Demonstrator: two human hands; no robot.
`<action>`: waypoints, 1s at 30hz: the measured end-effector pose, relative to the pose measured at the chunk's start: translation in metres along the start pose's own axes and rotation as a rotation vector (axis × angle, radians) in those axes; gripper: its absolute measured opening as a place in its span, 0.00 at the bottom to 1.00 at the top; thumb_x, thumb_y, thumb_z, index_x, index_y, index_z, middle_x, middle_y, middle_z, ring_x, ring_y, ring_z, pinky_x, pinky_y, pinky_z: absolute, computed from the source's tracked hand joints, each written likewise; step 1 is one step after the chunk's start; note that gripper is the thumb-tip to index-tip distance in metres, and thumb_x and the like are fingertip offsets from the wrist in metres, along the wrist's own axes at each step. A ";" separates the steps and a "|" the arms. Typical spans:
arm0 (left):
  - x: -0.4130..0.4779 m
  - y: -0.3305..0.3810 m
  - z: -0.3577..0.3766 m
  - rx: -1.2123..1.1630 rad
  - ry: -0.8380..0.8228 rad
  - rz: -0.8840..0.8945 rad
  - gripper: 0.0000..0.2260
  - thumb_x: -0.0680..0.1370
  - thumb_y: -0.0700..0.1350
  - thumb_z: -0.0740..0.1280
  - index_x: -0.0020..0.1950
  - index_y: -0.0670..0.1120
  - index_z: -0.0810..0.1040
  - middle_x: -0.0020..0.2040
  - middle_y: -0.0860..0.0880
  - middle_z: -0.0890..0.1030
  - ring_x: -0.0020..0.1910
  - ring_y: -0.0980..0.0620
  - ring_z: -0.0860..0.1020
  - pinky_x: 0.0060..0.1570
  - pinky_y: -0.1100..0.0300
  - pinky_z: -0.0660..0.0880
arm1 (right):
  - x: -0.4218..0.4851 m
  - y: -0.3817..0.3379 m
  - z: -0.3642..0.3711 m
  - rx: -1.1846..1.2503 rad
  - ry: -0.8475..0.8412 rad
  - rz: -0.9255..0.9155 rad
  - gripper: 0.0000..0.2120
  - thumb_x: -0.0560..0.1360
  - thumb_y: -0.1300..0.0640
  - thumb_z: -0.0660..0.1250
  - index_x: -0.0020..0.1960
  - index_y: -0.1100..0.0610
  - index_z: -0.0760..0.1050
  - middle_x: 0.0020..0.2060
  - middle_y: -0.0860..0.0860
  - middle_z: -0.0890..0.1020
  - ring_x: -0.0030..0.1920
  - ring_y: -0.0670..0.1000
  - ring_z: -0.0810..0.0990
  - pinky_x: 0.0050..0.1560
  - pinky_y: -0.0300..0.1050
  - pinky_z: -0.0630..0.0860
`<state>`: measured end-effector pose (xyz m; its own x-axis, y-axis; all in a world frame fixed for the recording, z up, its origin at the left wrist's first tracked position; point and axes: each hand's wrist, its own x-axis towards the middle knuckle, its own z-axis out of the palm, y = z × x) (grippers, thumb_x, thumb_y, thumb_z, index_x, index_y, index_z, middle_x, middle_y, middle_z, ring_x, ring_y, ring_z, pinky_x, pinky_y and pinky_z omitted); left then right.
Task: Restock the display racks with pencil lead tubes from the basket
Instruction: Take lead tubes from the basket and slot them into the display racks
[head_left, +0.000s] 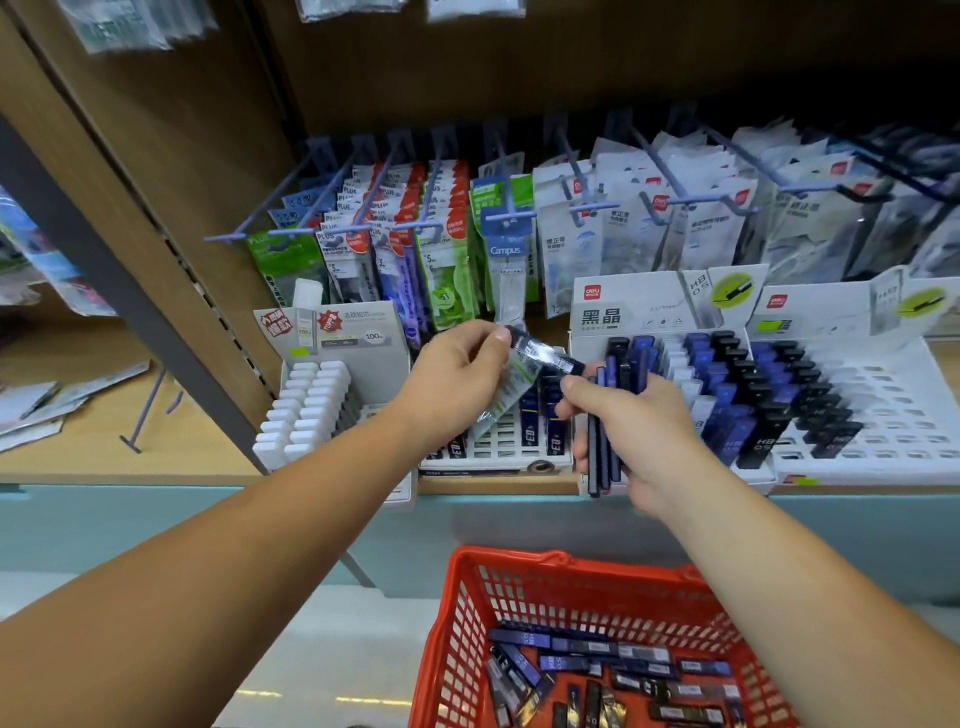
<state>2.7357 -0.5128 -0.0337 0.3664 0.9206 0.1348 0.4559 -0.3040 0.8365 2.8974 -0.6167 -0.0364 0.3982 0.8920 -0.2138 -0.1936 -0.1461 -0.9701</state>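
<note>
Your left hand (457, 379) is pinching one tube (543, 358); your right hand (644, 436) is gripping a bunch (602, 457). Loosening it, you are risking drops outside the near basket (519, 558).

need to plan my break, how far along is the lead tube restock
Partly done: rows of tubes fill one rack. In hand: left hand pinches one tube, right hand grips a bundle. Left: far-right rack has empty slots, basket holds many loose tubes.

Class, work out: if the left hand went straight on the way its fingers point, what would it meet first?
Probably the bundle of tubes gripped by the right hand; the left hand and its pinched tube point at it, though depth is unclear.
</note>
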 end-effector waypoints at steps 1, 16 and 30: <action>0.000 -0.002 0.002 0.116 -0.014 0.019 0.11 0.84 0.51 0.64 0.59 0.47 0.81 0.49 0.45 0.85 0.49 0.45 0.83 0.55 0.45 0.81 | 0.000 -0.001 -0.002 0.009 0.029 -0.007 0.04 0.78 0.60 0.72 0.47 0.54 0.78 0.36 0.56 0.84 0.26 0.55 0.75 0.31 0.48 0.76; -0.013 0.010 -0.017 -0.009 0.106 0.039 0.14 0.83 0.45 0.67 0.42 0.37 0.73 0.31 0.48 0.69 0.29 0.54 0.65 0.29 0.62 0.64 | -0.010 -0.014 0.008 0.097 0.130 -0.095 0.04 0.78 0.61 0.71 0.52 0.58 0.78 0.34 0.55 0.82 0.25 0.53 0.76 0.28 0.46 0.77; 0.010 0.040 -0.070 -0.440 0.301 -0.037 0.02 0.81 0.42 0.72 0.52 0.45 0.82 0.37 0.50 0.80 0.33 0.56 0.79 0.37 0.59 0.83 | -0.025 -0.040 0.066 0.255 0.091 -0.109 0.11 0.78 0.61 0.72 0.58 0.60 0.76 0.34 0.56 0.79 0.26 0.56 0.75 0.32 0.50 0.77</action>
<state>2.7011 -0.4992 0.0384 0.0786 0.9779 0.1937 0.0572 -0.1984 0.9785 2.8357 -0.6051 0.0154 0.5055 0.8529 -0.1307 -0.3599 0.0708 -0.9303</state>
